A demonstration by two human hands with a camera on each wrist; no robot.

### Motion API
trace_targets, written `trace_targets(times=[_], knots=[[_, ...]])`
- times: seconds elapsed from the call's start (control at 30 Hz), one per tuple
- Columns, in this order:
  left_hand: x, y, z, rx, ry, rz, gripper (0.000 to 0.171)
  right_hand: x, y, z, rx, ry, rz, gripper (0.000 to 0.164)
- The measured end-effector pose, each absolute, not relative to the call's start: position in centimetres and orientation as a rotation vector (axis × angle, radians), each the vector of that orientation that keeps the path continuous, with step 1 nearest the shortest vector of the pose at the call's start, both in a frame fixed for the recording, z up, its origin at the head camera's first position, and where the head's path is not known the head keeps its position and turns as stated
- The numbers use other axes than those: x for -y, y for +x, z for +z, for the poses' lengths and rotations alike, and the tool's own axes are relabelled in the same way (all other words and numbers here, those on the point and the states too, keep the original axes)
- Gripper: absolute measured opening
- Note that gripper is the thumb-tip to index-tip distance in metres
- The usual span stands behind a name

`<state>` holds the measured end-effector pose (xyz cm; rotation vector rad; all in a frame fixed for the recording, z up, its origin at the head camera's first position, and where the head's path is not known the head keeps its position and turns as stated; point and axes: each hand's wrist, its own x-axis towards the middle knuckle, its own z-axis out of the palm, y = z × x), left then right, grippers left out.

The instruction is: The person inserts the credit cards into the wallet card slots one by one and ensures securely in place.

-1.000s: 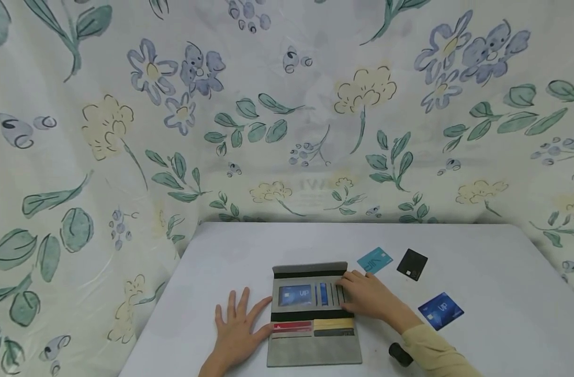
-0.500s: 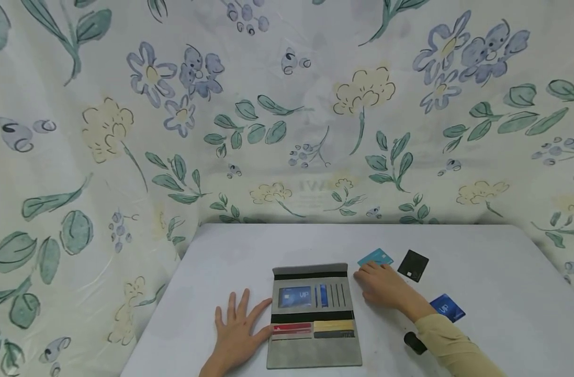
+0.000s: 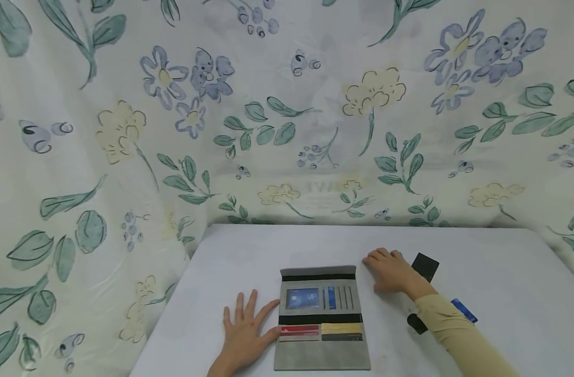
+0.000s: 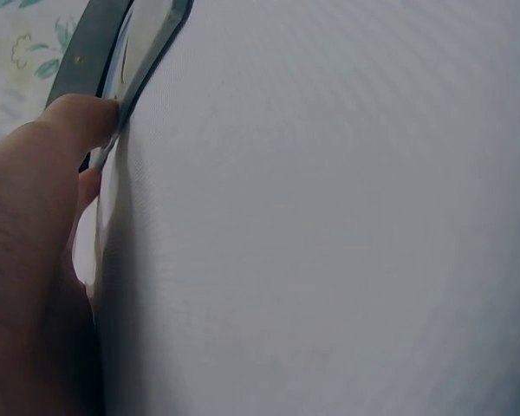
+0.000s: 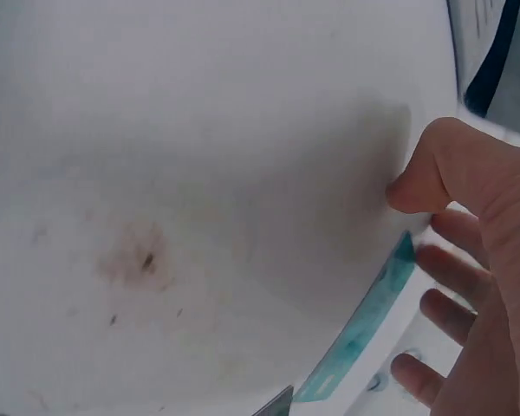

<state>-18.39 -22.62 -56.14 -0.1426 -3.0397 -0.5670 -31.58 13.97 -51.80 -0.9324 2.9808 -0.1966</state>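
A grey card wallet (image 3: 322, 357) lies unfolded on the white table. It has a blue VIP card (image 3: 303, 298) in its window and red, gold and dark cards in its lower slots. My left hand (image 3: 244, 335) rests on the table with fingers spread, its thumb and index finger touching the wallet's left edge. To the right of the wallet, my right hand (image 3: 394, 273) is over a teal card (image 5: 357, 322), mostly hidden in the head view. In the right wrist view its bent fingers meet one end of that card, while the thumb stays apart from it.
A black card (image 3: 426, 265) lies just right of my right hand. Partly under the line of the sleeve is a blue card (image 3: 464, 310), with a small black object (image 3: 416, 323) nearby. A flower-patterned curtain (image 3: 315, 131) hangs behind the table.
My right hand has left the wallet's right-hand slots and moved right and away to the teal card, covering it. The left hand keeps its place at the wallet. The head view has shifted slightly.
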Motion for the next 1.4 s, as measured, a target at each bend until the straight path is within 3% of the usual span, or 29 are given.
trace_targets(times=[0.23,0.7,1.4], knots=[[22.0,-18.4,-55.8,3.081,-0.135,-0.584,0.062,-17.7,-32.3,-51.8,-2.978,-0.632,-0.341,0.069],[22.3,-18.3,-55.5,3.064,-0.144,-0.546,0.061,-18.7,-31.8,-52.4,-2.920,-0.403,-0.443,0.052],[22.2,-18.3,-55.4,3.123,-0.089,-0.534,0.063,-17.0,-25.9,-53.3,-3.201,-0.749,-0.228,0.055]])
